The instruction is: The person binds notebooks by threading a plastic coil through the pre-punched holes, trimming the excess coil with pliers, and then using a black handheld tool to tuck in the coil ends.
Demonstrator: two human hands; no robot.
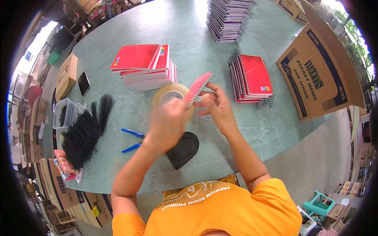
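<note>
Over the middle of the table I hold a small red notebook [198,87], tilted up with its coiled spine to the right. My left hand [168,120], blurred by motion, is closed on its lower part. The curled fingers of my right hand [216,107] are at the spine, pinching that edge. Behind my left hand lies a roll of clear tape [159,93], partly covered. Blue-handled pliers [132,133] rest left of my left wrist, their head hidden. A flat black pad [185,149] lies under my left forearm.
Red-covered books [138,58] are stacked at left; red spiral notebooks [256,74] at right. A taller notebook pile [228,23] stands behind. Black coils [84,135] lie beside a plastic tub [65,113] and a phone [84,83]. An open carton [315,74] stands at the right edge.
</note>
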